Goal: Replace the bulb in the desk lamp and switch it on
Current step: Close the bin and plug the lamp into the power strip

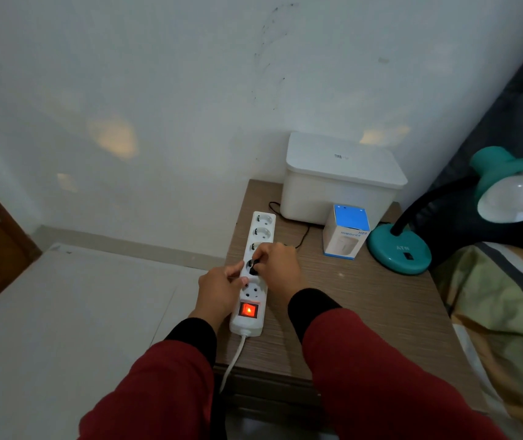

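A pale wall (158, 90) fills the top of the head view, and a white floor (79, 296) lies to the left of the power strip. The power strip serves here as the landmark. To its far right, a bed (508, 312) with a green and tan cover runs along the counter's edge. The counter (365, 312) itself is wood-grained and carries the strip along its left side.

Beyond the strip, against the wall, stands a white lidded box (339, 179). To the strip's right and further back sits the desk lamp (412, 246) — a teal round base, a black bent neck and a teal shade tilted up near the frame's right edge. The bulb (511, 195) sits in the shade, white and unlit. Between the lamp's base and the strip stands a small blue and white carton (346, 231) marked as a humidifier. A thin black cord (301, 236) trails from the box's foot toward the strip.

The power strip (254, 274) is white, lies lengthwise away from the person, and its switch (248, 310) glows red at the near end. Its white cable (234, 357) drops over the counter's near edge.

The right hand (281, 268), in a red sleeve with a black cuff, pinches a black plug (253, 267) at one of the middle sockets — how far it is seated I cannot tell. The left hand (219, 290) grips the strip's left edge with curled fingers, just beside that socket.
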`<state>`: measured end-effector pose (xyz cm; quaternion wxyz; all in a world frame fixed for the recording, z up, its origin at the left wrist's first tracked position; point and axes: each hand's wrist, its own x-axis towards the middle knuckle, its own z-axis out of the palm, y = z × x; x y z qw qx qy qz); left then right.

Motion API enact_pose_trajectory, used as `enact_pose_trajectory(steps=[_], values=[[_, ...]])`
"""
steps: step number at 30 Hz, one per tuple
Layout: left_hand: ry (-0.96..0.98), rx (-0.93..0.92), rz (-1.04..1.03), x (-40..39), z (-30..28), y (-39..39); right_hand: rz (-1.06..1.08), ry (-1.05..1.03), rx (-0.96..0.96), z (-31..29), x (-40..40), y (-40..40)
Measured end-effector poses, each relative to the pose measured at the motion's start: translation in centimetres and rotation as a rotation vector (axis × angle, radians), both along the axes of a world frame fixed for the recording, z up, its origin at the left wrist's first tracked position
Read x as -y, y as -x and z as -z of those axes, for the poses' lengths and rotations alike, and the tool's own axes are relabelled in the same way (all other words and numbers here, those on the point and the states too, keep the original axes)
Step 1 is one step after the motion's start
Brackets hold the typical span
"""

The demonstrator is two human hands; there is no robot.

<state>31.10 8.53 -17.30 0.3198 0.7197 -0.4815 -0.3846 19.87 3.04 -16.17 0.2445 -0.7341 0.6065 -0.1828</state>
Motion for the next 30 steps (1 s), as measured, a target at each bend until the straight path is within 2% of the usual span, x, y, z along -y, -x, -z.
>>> enact_pose_trajectory(steps=[2,6,11,17,22,30], values=[[-0.026,0.082,0.031,0.2,-0.4,0.0,-0.060,-0.040,-0.112,-1.1,0.3,0.3],[-0.110,0.371,0.154,1.0,-1.8,0.0,-0.236,-0.093,-0.384,-3.7,0.6,1.3],[-0.200,0.610,0.237,2.3,-3.4,0.2,-0.254,-0.168,-0.548,-5.9,0.5,2.1],[-0.216,0.690,0.204,3.7,-6.9,1.8,-0.183,-0.187,-0.580,-8.5,0.2,4.1],[-0.144,0.748,0.204,4.6,-8.9,4.0,-0.151,-0.199,-0.614,-10.1,0.6,6.8],[-0.068,0.831,0.314,6.8,-11.2,10.5,-0.042,-0.169,-0.615,-11.2,1.5,14.2]])
